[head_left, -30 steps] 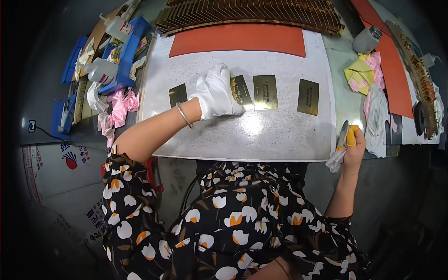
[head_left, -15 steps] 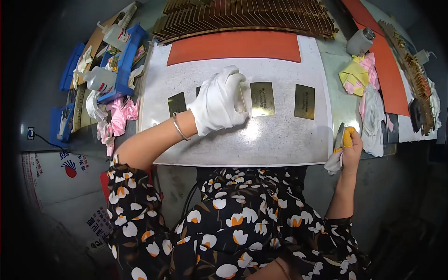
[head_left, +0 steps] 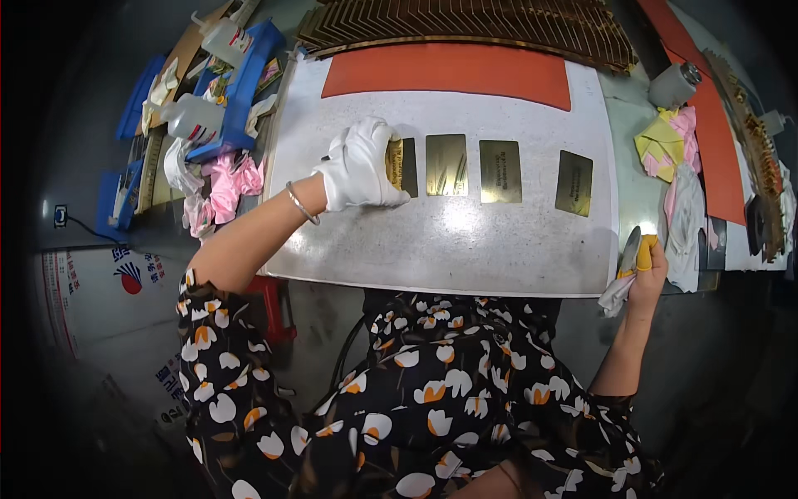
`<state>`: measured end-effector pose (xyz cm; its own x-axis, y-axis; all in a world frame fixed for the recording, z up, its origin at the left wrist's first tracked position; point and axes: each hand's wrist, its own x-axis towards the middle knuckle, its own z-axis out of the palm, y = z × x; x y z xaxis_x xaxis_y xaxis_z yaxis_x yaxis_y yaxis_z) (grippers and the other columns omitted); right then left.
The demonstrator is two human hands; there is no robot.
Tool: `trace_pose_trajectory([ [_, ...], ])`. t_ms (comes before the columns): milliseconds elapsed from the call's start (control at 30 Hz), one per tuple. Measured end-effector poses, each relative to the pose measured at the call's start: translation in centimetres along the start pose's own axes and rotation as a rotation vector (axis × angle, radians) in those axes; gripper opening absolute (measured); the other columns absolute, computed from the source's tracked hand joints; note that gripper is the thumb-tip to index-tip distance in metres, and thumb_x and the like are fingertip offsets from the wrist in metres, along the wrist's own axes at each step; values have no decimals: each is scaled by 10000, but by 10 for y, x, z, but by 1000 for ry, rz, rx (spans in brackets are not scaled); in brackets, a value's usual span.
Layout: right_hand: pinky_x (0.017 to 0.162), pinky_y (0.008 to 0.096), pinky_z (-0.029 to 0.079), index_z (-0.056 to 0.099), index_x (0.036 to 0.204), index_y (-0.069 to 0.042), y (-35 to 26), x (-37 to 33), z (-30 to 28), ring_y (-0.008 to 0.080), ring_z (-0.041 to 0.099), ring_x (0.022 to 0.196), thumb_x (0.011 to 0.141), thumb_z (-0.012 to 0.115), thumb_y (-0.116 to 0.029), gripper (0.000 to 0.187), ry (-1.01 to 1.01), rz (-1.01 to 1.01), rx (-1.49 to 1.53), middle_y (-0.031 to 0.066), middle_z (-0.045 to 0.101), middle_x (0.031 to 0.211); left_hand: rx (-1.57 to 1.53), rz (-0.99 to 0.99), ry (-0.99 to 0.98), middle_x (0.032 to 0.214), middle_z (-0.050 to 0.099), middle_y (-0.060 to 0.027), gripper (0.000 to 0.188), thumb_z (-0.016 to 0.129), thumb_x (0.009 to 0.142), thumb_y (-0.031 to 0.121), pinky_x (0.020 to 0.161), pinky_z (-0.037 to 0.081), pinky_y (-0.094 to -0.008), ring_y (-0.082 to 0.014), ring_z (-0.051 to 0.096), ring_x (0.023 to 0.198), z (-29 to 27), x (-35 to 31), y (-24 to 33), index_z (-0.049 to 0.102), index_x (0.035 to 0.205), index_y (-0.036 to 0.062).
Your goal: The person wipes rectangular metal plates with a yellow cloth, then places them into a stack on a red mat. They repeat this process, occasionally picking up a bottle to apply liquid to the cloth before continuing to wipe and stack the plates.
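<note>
My left hand [head_left: 357, 166], in a white glove, is at the left of the work surface, its thumb and fingers closed on the edges of a gold-coloured metal plate [head_left: 395, 164]. A darker plate [head_left: 408, 169] shows just beside it, partly covered. To the right lie three more small plates: a shiny one [head_left: 446, 166], one with printed lines [head_left: 500, 172] and a darker one [head_left: 573, 184]. Over the right front edge, my right hand [head_left: 650, 273], with yellow finger covers, grips a slim grey blade [head_left: 632, 247] and a crumpled white cloth [head_left: 617, 296].
An orange mat [head_left: 445, 71] lies at the back, before a slotted metal rack [head_left: 474, 29]. Blue trays [head_left: 235, 108] with white bottles [head_left: 193, 119] and pink cloths [head_left: 224, 185] are at left. A grey bottle [head_left: 675, 84] and yellow cloth [head_left: 659, 143] stand right.
My left hand has moved left; a shiny plate now lies where it was, and its fingers are around another plate. The whole view has shifted slightly. My right hand keeps its hold.
</note>
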<state>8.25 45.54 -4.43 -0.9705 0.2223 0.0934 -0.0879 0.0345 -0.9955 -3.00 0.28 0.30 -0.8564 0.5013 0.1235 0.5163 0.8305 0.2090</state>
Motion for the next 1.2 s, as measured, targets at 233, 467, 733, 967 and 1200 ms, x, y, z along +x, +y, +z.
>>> trace_pose_trajectory([
  [233,596,171,295,556,950,-7,-2,0,2,17,391,666,915,537,-138,137,-6,5,45,-56,486,764,158,-54,-226,949,514,-168,582,694,563,327,701,472,-417,-334,560,815,-41,9,43,501,1053,81],
  [467,609,171,311,561,961,-1,2,3,-3,19,408,682,914,539,-141,149,-21,-14,10,-53,502,784,274,-99,-191,946,518,-179,453,642,605,285,679,481,-440,-333,584,805,-42,2,51,514,966,43],
  [733,625,171,343,561,1024,6,8,4,-10,21,444,699,907,549,-140,188,-2,17,-26,-53,520,799,-184,88,167,1192,500,-162,787,765,602,278,956,379,-427,-336,481,1118,-17,-30,3,389,1249,31],
  [967,641,180,373,549,996,5,8,5,-12,38,471,723,920,519,-141,167,-41,-10,-2,-24,530,833,102,-158,-188,1239,458,-159,989,809,487,471,1009,292,-496,-302,436,1176,-47,-53,-29,416,1290,46],
  [1200,633,184,392,546,995,-2,7,7,-11,42,494,721,933,503,-148,165,-36,46,81,-13,554,839,-4,-108,71,922,516,-140,530,733,534,244,774,420,-408,-331,523,835,-24,-61,-44,500,964,41],
])
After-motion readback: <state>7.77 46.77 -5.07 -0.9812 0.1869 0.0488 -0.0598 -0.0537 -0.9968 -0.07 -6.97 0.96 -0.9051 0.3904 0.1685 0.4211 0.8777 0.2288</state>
